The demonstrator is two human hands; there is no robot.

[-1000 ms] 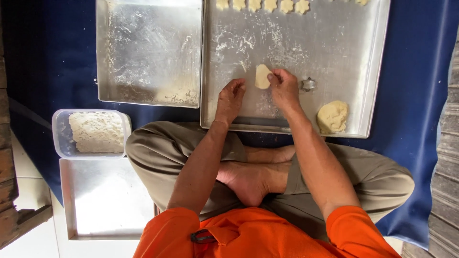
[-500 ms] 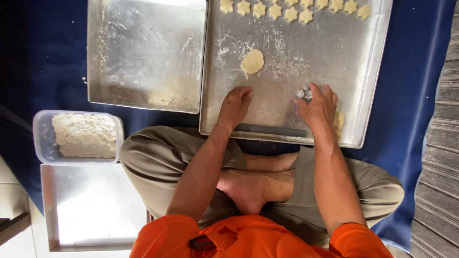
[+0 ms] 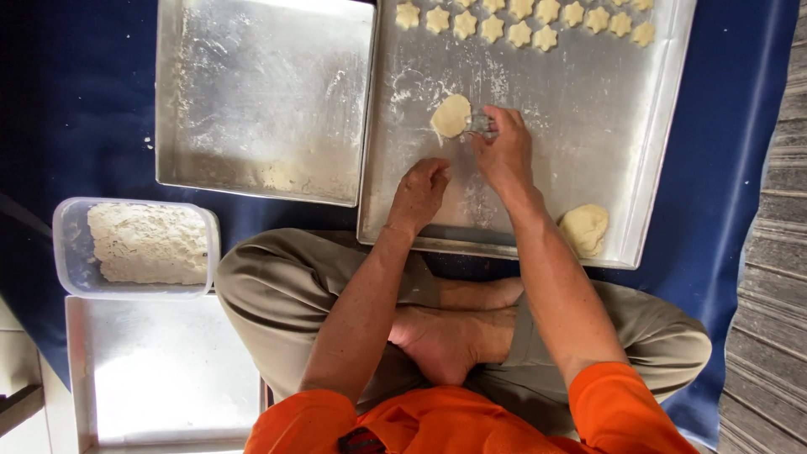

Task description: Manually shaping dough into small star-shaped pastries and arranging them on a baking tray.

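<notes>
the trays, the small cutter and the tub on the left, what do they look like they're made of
Baking tray: bare metal, likely aluminium, with a dull grey sheen, scuffs and a flour dusting. The second tray looks the same. Small cutter, held by the right hand: shiny, probably thin metal, though too small to be sure. Tub: clear plastic, since its contents show through the wall.

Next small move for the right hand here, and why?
Probably slide the metal cutter in the right hand over the flattened dough disc and press down. The cutter sits at the disc's edge, the disc is uncut, and star shapes already line the tray's far side. Left hand rests fisted nearby.
</notes>
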